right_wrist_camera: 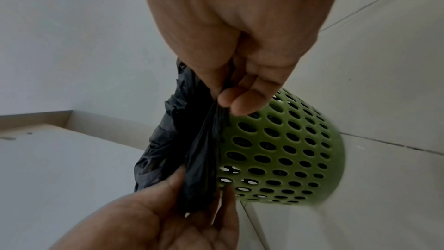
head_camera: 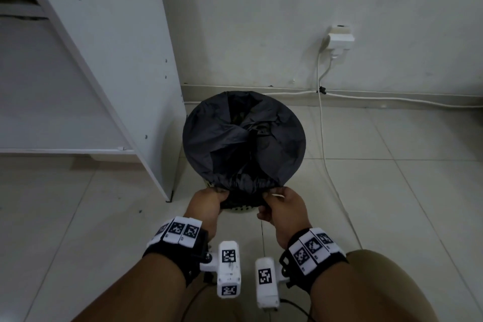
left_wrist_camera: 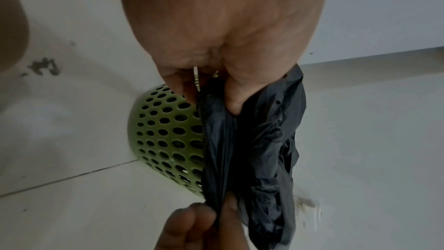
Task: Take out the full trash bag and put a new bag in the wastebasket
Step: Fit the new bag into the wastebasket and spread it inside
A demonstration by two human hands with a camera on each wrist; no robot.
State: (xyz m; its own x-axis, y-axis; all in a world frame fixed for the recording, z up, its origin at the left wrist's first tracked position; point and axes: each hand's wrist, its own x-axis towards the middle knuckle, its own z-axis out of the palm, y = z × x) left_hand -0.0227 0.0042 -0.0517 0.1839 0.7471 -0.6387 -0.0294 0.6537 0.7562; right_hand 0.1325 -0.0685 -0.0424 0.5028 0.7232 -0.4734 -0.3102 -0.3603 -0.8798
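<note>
Both hands grip the black trash bag (head_camera: pixel 243 138) at its near edge: the left hand (head_camera: pixel 206 206) and the right hand (head_camera: pixel 283 210) each pinch gathered plastic. The bag lines the green wastebasket (right_wrist_camera: pixel 283 151), which stands on the tiled floor (head_camera: pixel 379 191) beside a white cabinet (head_camera: pixel 125 60).

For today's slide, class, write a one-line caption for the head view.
Left hand and right hand grip the black trash bag folded over the green perforated wastebasket.

I have both forearms reaching forward toward twelve o'clock, wrists strapped with marker bands. My left hand (head_camera: pixel 207 202) and right hand (head_camera: pixel 283 208) sit side by side, fingers curled, each pinching the black bag (head_camera: pixel 243 138).
</note>
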